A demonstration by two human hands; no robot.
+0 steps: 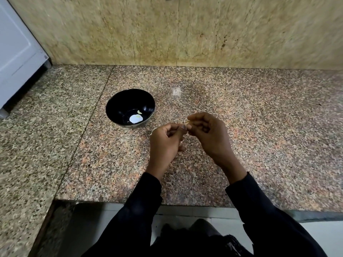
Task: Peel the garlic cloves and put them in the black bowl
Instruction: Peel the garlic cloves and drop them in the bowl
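Pale garlic clove [187,124], pinched between my left hand [165,140] and right hand [208,133], sits at four o'clock from the black bowl [118,106]; I read no writing.

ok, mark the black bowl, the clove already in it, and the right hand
black bowl [113,106]: head view, inner left wall.
peeled clove [139,112]: head view, its middle, on the bowl floor.
right hand [208,135]: head view, back of hand.

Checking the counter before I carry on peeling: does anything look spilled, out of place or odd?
Nothing stands out. The black bowl sits upright on the counter, one pale clove inside. Both hands pinch a garlic clove beside it.
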